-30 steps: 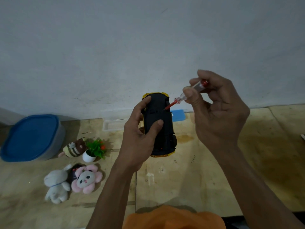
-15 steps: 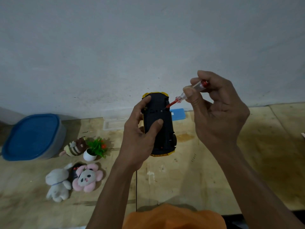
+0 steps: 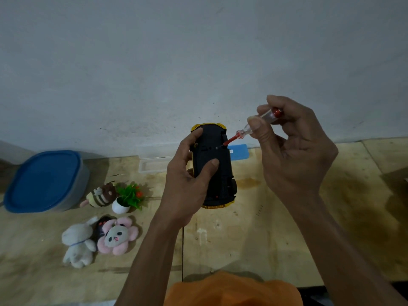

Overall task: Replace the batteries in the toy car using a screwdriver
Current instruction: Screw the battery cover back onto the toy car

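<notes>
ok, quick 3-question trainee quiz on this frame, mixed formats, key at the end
1. True or false: the toy car is held underside up by the left hand.
2. Which hand holds the screwdriver? A) left B) right C) neither
3. Fill in: the screwdriver tip meets the car's black ____.

Key: 1 true. 2 B, the right hand pinches its clear handle. 3 underside.

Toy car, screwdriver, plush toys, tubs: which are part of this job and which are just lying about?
In use: toy car, screwdriver, left hand, right hand.

Lying about: blue-lidded container, plush toys, small potted plant, clear tray, blue case.
</notes>
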{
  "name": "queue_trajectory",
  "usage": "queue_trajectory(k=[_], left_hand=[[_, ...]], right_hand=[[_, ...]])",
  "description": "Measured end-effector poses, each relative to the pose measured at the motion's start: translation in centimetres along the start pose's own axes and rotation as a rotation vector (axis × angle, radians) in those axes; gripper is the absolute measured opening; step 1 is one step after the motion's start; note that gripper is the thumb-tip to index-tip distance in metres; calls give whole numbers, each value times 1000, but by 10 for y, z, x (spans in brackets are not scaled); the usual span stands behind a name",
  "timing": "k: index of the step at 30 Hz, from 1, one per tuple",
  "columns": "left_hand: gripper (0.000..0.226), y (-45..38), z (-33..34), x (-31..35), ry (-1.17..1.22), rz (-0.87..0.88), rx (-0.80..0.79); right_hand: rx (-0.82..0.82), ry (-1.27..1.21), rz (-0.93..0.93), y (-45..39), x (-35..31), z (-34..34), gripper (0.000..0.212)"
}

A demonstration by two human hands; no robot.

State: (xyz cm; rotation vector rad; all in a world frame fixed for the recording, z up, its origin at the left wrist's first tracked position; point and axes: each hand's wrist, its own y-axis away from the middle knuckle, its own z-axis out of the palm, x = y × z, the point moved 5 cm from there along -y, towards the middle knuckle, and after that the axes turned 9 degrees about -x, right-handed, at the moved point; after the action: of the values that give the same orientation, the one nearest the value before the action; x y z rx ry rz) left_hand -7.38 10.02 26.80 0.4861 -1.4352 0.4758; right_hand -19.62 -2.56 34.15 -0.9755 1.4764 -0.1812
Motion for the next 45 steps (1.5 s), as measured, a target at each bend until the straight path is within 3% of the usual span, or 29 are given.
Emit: queue_trajectory(k=[33, 39, 45], left_hand=[[61, -2, 0, -2, -29, -31, -1], [60, 0, 3, -4, -19, -51, 7], [61, 1, 0, -6, -42, -64, 25]], right_hand=[[10, 84, -35, 2, 3, 3, 28], [-76, 265, -287, 1, -8, 12, 31], [-257, 185, -195, -3, -3, 20, 31]])
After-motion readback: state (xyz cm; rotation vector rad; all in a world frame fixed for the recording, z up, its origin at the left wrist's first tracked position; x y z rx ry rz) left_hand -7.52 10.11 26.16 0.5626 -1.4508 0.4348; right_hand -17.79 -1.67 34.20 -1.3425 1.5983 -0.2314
